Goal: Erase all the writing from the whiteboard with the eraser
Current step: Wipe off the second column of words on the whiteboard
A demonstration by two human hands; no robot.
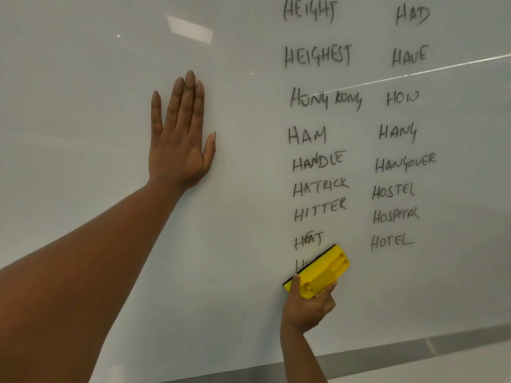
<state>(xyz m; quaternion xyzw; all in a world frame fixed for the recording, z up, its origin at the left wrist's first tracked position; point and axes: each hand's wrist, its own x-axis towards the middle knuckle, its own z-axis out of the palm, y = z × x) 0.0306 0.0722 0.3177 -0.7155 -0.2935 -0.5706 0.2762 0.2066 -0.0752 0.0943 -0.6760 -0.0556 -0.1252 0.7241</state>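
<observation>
Grey metal ledge (414, 352) along bottom edge; ceiling-light reflection (189, 29) upper left, bright streak (442, 68) right.

Left hand (179, 150) flat on whiteboard (83, 78); right hand (307, 305) presses yellow eraser (320, 269) over lowest word.

Glossy whiteboard (83, 78); yellow plastic eraser (323, 272)

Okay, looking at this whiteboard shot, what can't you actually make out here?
Head view only:
- The bottom word in the left column: only its first letter or so shows; the yellow eraser covers the rest.
- The eraser's pad face: pressed to the whiteboard, turned away.
- The right hand: its palm is hidden behind the eraser.
- The left hand: its palm lies flat against the board.
- Writing above HEIGHT: cut off by the top edge.
</observation>
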